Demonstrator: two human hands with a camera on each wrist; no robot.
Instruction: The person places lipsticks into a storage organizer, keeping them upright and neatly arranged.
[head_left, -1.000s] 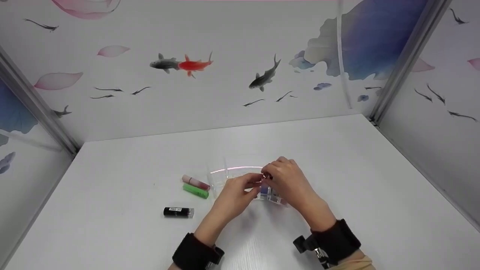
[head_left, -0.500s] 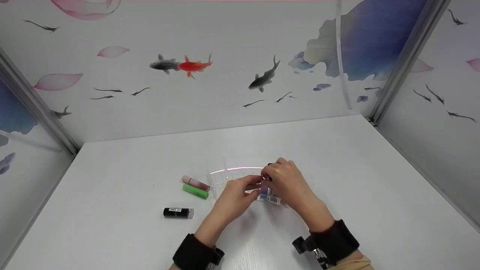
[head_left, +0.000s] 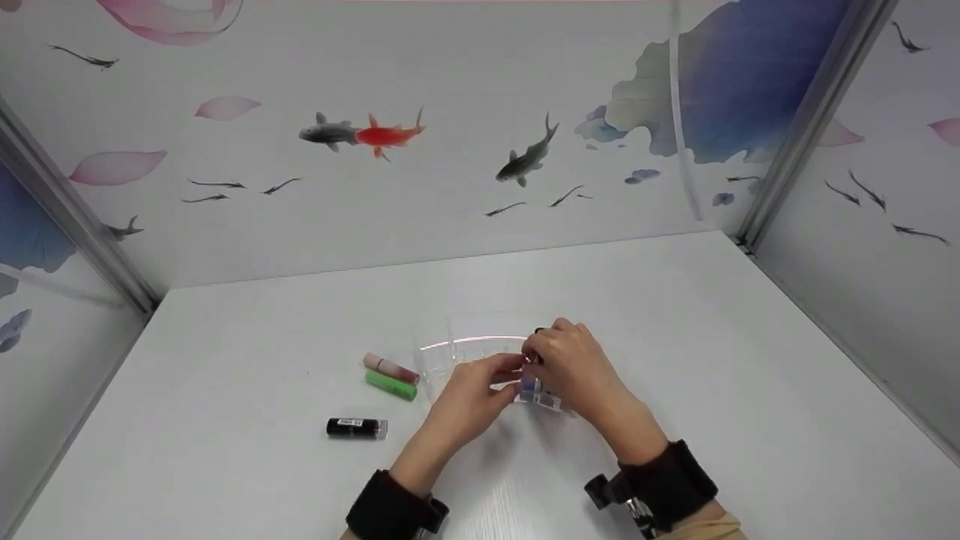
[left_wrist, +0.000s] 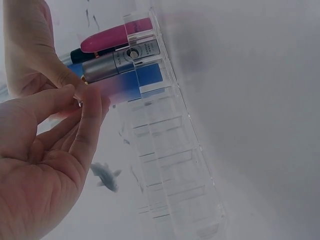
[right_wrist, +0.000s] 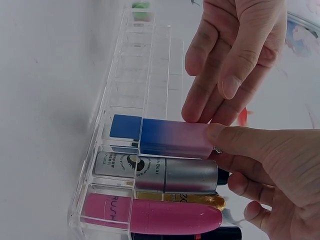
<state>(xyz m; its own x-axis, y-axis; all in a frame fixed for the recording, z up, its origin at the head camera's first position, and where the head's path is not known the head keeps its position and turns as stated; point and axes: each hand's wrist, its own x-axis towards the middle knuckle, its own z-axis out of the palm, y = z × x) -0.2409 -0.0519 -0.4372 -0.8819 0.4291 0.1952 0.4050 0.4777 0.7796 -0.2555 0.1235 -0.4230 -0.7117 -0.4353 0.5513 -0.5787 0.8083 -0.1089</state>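
Note:
My right hand (head_left: 574,367) pinches the top end of a lip gloss tube (right_wrist: 175,138) that fades from blue to pink. The tube's blue end stands inside a slot of a clear stepped lipstick organizer (left_wrist: 172,145). Close on the other side is my left hand (head_left: 476,386), its fingers loosely extended and its fingertips (right_wrist: 192,114) at the tube's edge. Beside this tube in the organizer stand a silver lip gloss tube (right_wrist: 190,176), a bright pink tube (right_wrist: 175,216) and a gold one (right_wrist: 212,201).
Left of the organizer on the white table (head_left: 225,360) lie a pale pink tube (head_left: 391,368), a green tube (head_left: 391,385) and a black tube (head_left: 352,428) with a clear end. Printed panels with fish enclose the table's back and sides.

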